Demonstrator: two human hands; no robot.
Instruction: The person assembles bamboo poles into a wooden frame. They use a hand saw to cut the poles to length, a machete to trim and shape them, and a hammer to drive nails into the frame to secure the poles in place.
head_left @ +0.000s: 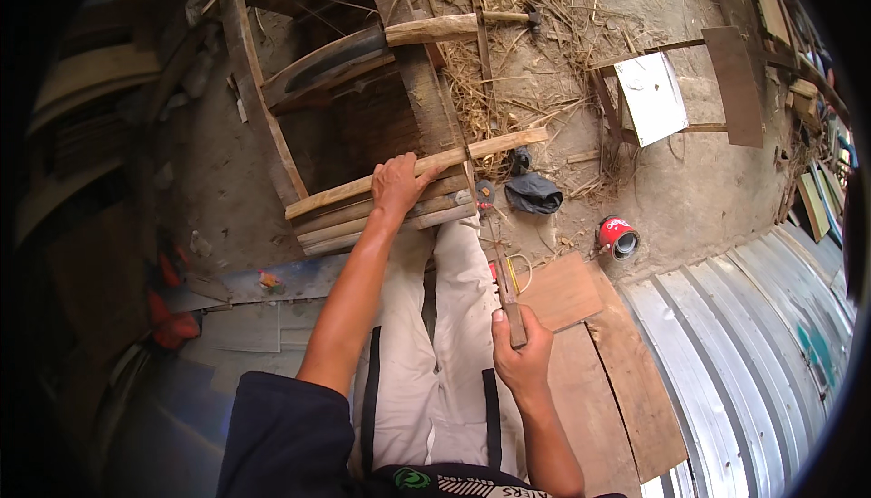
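My left hand (399,186) is closed over a long, pale wooden strip (336,197), which lies slanting across a wooden frame (425,103) in front of me. More strips (399,220) sit side by side just below it, at the frame's near end. Low on the right, my right hand (523,346) grips the dark handle of a long, narrow tool (510,303). The tool points away from me toward the frame's near right corner; its kind cannot be made out. Its grip end is partly covered by my fingers.
A hammer (533,21) lies at the far side, near scattered wood shavings (508,72). A black plastic bag (533,194) and a red can (619,237) are on the ground. Plywood pieces (590,380) and corrugated metal sheets (726,335) lie to the right. A white panel (650,99) stands beyond.
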